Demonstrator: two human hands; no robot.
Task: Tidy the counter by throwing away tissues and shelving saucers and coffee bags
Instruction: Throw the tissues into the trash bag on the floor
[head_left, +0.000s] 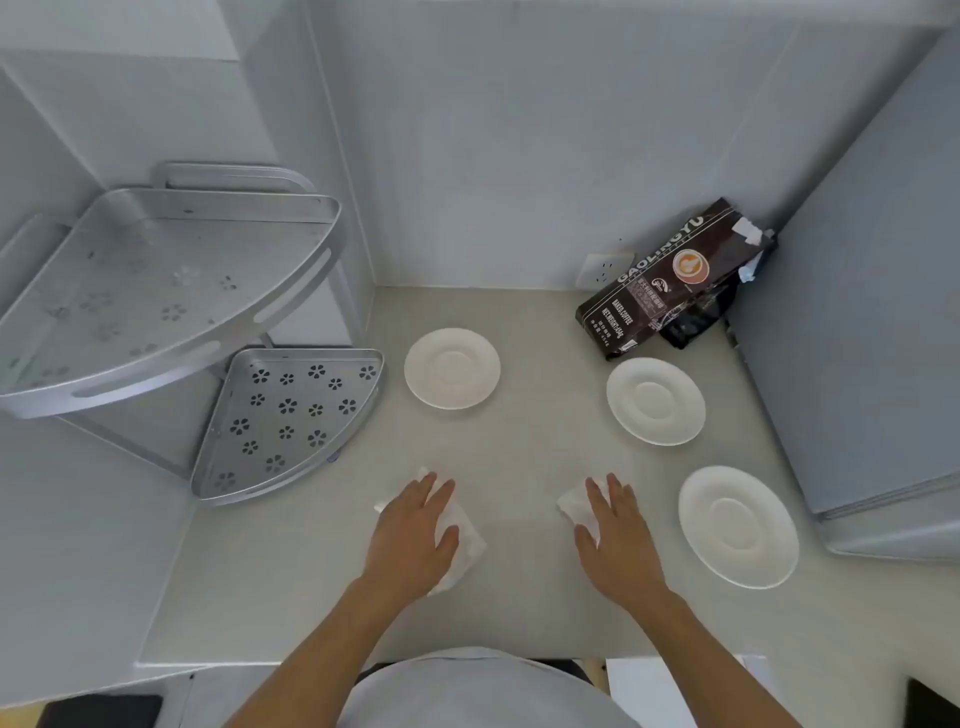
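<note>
My left hand (410, 535) lies flat on a white tissue (462, 545) near the counter's front. A smaller white tissue (574, 504) sits under the fingers of my right hand (618, 540). Neither tissue is lifted off the counter. Three white saucers stand on the counter: one (452, 368) in the middle, one (655, 401) at the right, one (737, 526) at the near right. A dark coffee bag (665, 280) leans against the back wall, with a second dark bag (698, 322) partly hidden behind it.
A two-tier metal corner shelf stands at the left, with an upper tray (156, 291) and a lower perforated tray (291, 421). A grey appliance (872, 322) walls the right side. A wall socket (602, 270) is behind the bags. The counter (519, 457) ends just in front of me.
</note>
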